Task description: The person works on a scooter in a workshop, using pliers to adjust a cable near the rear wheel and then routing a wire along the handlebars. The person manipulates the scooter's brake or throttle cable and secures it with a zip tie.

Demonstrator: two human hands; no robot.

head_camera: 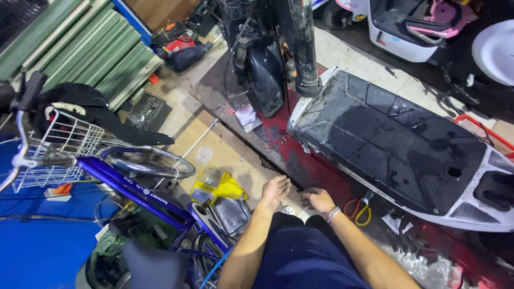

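- The left hand (275, 191) lies nearest, palm down on the floor (235, 155), fingers (282, 184) stretched flat and close together, gripping nothing, just short of the scooter deck (391, 142).
- The right hand (318, 199), with a metal bracelet (333, 214) at the wrist, rests beside it at the deck's near edge; its fingers (307, 196) curl loosely toward the floor, and whether they pinch some small part cannot be told.
- Yellow-handled cutters (360, 210) lie on the floor just right of that hand, under the deck's rim.
- A yellow bottle (217, 188) lies left of the hands, away from the deck.
- A blue bicycle (134, 190) with a white basket (61, 142) stands farther left.
- Beyond the deck rises the scooter's front wheel (265, 75).
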